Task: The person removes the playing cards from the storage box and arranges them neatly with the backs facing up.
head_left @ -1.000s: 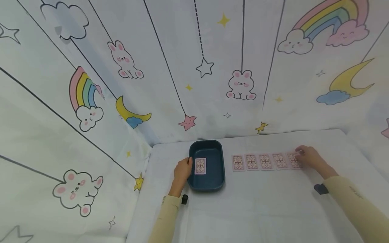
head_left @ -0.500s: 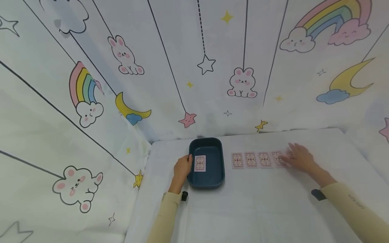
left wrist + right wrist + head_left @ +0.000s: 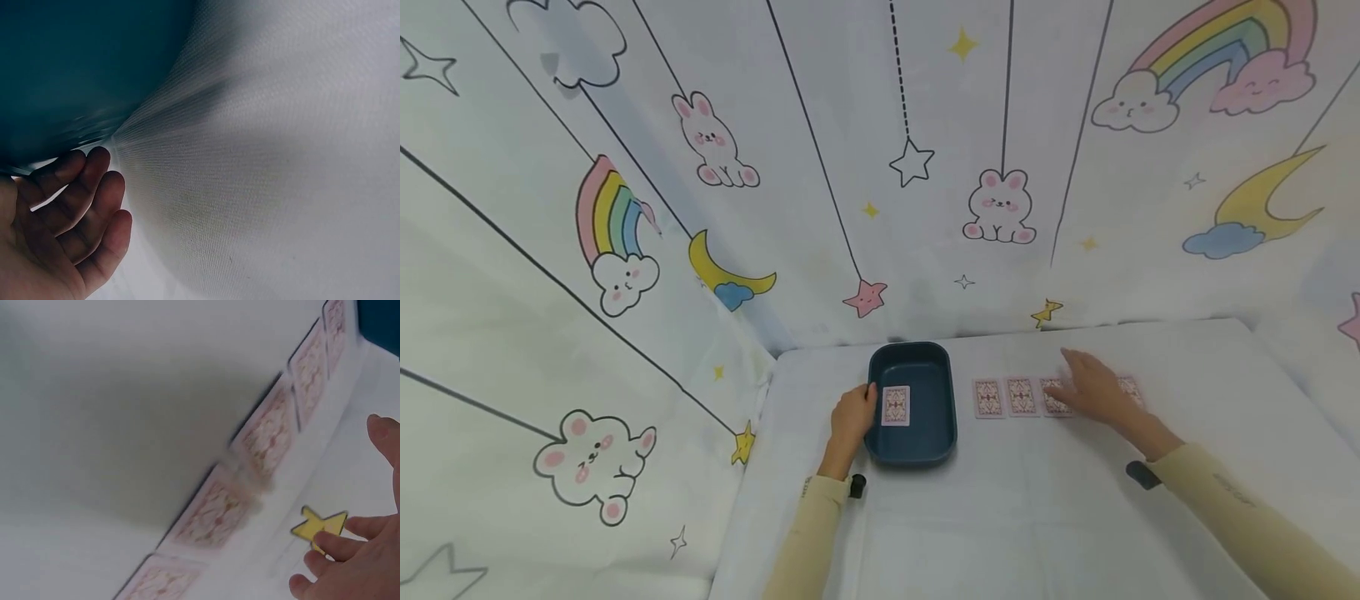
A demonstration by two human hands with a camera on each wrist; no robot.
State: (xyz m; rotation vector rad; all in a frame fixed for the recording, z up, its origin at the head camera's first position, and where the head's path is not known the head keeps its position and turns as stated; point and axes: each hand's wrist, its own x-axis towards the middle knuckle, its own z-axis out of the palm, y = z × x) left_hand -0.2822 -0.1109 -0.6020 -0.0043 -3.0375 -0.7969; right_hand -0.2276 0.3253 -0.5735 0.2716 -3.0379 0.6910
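Note:
My left hand [image 3: 853, 412] holds the left rim of a dark teal tray [image 3: 925, 447]. In the left wrist view its curled fingers [image 3: 94, 215] sit against the outer wall of that tray [image 3: 87, 62]. One playing card [image 3: 896, 406] lies back up inside, near the left wall. To the tray's right runs a row of several patterned playing cards [image 3: 988, 398], backs up. Over the right part of this row hovers my right hand [image 3: 1093, 390], partly covering cards. The right wrist view shows its fingers [image 3: 340, 547] spread and holding nothing, apart from the cards [image 3: 215, 512].
A white cloth covers the table [image 3: 970, 517]. Behind and to the left rise white curtains [image 3: 820, 167] printed with rabbits, stars and rainbows. A dark strap end [image 3: 1142, 475] hangs at the right wrist, another dark piece [image 3: 857, 486] at the left.
My right hand has moved left along the row, from the rightmost card to about the middle one, its fingers spreading. My left hand stays at the tray's rim.

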